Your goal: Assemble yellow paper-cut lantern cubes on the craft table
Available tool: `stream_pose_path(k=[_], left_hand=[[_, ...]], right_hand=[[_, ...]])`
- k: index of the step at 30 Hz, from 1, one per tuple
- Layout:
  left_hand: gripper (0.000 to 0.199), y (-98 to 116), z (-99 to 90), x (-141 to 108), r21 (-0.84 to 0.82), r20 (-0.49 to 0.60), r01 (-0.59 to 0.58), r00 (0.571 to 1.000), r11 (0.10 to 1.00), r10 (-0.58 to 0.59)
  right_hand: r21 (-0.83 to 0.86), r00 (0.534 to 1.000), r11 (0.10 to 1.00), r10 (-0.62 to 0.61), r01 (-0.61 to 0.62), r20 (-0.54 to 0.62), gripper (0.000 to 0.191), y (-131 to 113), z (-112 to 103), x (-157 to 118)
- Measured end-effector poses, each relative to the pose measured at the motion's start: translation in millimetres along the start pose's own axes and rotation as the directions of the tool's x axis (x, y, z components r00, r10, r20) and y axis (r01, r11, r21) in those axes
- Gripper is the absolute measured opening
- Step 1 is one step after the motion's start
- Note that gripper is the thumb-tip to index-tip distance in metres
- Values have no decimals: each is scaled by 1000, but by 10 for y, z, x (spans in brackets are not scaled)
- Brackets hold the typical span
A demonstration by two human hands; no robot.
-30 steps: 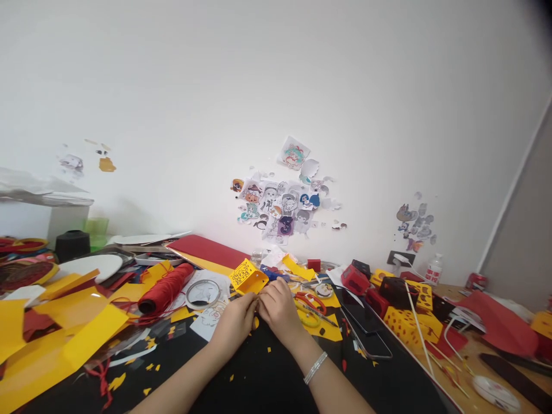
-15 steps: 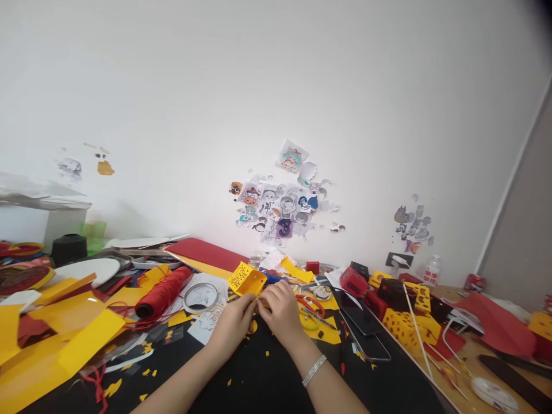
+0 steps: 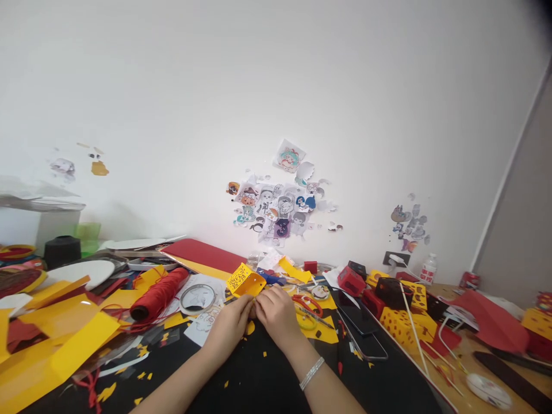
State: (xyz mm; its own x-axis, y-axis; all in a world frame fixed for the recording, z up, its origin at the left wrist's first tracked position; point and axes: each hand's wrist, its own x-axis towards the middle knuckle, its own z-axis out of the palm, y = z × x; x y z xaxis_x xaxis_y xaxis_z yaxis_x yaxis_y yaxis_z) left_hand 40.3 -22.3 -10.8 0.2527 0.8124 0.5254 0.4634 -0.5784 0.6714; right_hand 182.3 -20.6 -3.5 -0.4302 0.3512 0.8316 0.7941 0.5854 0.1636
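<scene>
A small yellow paper box (image 3: 246, 280) with a cut-out pattern on its left face sits tilted just beyond my fingertips, its hollow side partly showing. My left hand (image 3: 232, 322) is closed, thumb and fingers pinching at the box's near edge. Close against it, my right hand (image 3: 276, 315) is also closed, its bent fingers meeting the left ones at the same edge. The exact pinch point is hidden between the fingers. Yellow paper scraps (image 3: 250, 328) lie on the black mat (image 3: 254, 382) below my hands.
Orange-handled scissors (image 3: 311, 305), a pen and yellow paper lie to the right, beside a phone (image 3: 356, 310). Leftward are a tape roll (image 3: 197, 298), a red thread spool (image 3: 159, 293) and yellow sheets (image 3: 64, 313). Spotted yellow boxes (image 3: 407, 326) stand at right.
The whole view has shifted slightly, so things sit a little farther left. My hands stay together at the yellow box, with only small finger movement.
</scene>
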Motion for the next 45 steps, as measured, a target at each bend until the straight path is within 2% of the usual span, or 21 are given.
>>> stream_pose_path(k=[6,11,17,23,27,29,31,33,34,35,38,40,42,45], left_hand=[[26,5,-25,-5,103,-7,5,1000,995,-4],[26,-35,-13,17,-3,-45,41,998,999,-41],[28,-13,-17,7,69,-32,21,999,997,-19],[28,-8,11,4,68,-35,12,999,998,-10],[25,-49,31,19,-32,-57,30,998,999,-31],[25,-74,33,30,-103,-57,58,996,993,-64],[26,-92,26,45,-183,-71,94,992,979,-108],[27,-94,9,64,-275,-101,123,983,954,-156],[27,-89,-3,74,-325,-118,134,977,936,-180],[29,-79,-16,84,-373,-130,143,970,917,-204],[36,-38,-59,113,-494,-147,165,952,854,-269],[40,-10,-89,123,-561,-149,162,945,812,-292],[42,15,-117,123,-618,-147,151,942,772,-303],[40,47,-158,110,-673,-127,135,947,727,-294]], right_hand=[[30,999,999,23,-21,-42,25,2,16,0],[95,989,990,117,-109,-89,21,47,12,4],[88,996,993,83,-80,-37,13,-8,-30,6],[-3,996,998,63,-63,-58,22,-13,12,-14],[-47,995,997,54,-58,-88,23,-22,37,4],[-61,987,993,95,-103,-129,21,30,29,14],[-88,962,975,183,-204,-204,20,163,3,6],[-154,910,922,305,-356,-279,20,372,-36,-36],[-206,882,879,362,-430,-301,20,491,-56,-70],[-270,874,841,398,-468,-278,19,609,-71,-111],[-339,875,808,427,-482,-228,26,877,-69,-238],[-332,885,820,420,-466,-202,30,938,-24,-286],[-322,896,836,410,-445,-173,29,904,28,-279],[-282,909,865,391,-416,-143,19,712,57,-181]])
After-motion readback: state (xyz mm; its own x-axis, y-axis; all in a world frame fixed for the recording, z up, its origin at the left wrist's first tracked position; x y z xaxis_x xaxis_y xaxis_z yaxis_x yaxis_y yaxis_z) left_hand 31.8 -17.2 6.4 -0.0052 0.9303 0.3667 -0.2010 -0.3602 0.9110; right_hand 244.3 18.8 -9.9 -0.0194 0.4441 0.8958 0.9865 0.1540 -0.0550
